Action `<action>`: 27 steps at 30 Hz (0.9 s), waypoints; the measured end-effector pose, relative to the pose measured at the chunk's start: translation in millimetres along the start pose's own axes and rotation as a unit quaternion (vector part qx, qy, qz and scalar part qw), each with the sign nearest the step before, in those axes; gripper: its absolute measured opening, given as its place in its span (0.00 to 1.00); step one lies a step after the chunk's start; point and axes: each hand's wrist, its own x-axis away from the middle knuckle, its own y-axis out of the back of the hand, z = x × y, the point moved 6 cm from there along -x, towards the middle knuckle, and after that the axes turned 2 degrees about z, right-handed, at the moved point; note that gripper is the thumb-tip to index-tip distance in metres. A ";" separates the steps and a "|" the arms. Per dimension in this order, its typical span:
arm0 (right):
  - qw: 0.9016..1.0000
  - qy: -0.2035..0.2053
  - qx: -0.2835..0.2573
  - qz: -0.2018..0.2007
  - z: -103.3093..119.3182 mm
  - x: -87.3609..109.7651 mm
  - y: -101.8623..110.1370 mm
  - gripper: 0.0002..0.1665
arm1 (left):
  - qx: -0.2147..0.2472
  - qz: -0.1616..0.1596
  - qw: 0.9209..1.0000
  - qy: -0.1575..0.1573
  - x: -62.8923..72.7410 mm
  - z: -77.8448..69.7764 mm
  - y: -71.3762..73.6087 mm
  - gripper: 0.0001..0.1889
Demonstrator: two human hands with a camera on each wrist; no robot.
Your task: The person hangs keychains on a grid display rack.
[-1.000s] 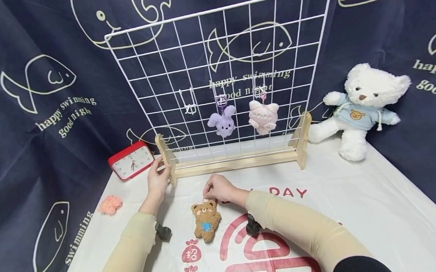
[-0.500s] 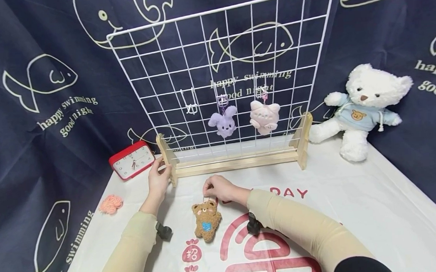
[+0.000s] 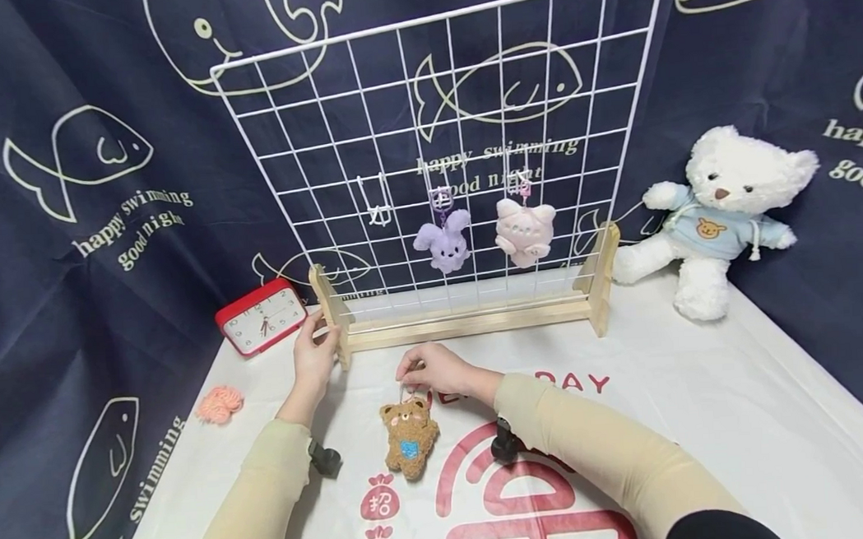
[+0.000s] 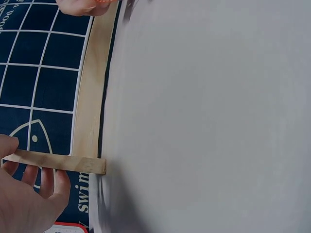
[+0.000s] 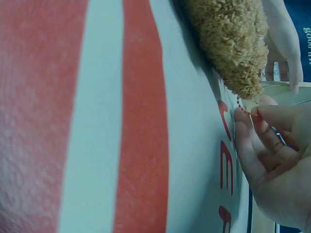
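My left hand [image 3: 314,355] grips the left wooden upright [image 4: 56,162] of a white wire grid rack [image 3: 450,42], thumb on one side and fingers on the other. In front of the rack, my right hand [image 3: 438,370] pinches the thin red bead chain [image 5: 241,106] of a brown plush bear keychain [image 3: 410,437]. The bear, with a blue patch on its belly, lies face up on the white tablecloth. On the grid hang a purple bunny keychain [image 3: 445,242] and a pale pink plush keychain [image 3: 525,232]. Left of them is a white hook [image 3: 379,213] with nothing on it.
A red alarm clock [image 3: 262,317] stands just left of the rack, behind my left hand. Nearer lies a coral-pink fluffy piece [image 3: 220,405]. A white teddy bear [image 3: 711,211] in a blue hoodie sits at the right. Dark fish-print cloth [image 3: 83,266] hangs behind.
My right hand has risen slightly away from the bear's head, and more of the chain shows between them. The bear and my left hand have hardly moved.
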 end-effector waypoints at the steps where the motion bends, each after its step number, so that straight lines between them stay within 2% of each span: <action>1: 1.000 0.000 -0.013 0.003 0.5 -0.1 -0.4 0.02 | -0.001 -0.002 1.000 -0.005 0.2 -0.4 0.4 0.24; 4: 1.000 0.011 -0.008 0.000 4.1 0.6 0.6 0.03 | 0.003 -0.002 1.000 -0.010 0.3 -1.1 1.1 0.24; 9: 0.998 0.028 0.059 -0.016 11.0 2.6 5.6 0.02 | 0.011 0.010 1.000 0.010 -0.8 0.2 0.5 0.25; 12: 0.997 0.035 0.073 -0.017 13.4 2.9 7.0 0.02 | 0.012 0.011 1.000 0.020 -1.4 1.4 0.4 0.25; 27: 0.997 0.049 0.047 -0.039 22.8 7.5 16.3 0.03 | 0.009 0.010 1.000 0.019 -0.6 -1.8 0.4 0.24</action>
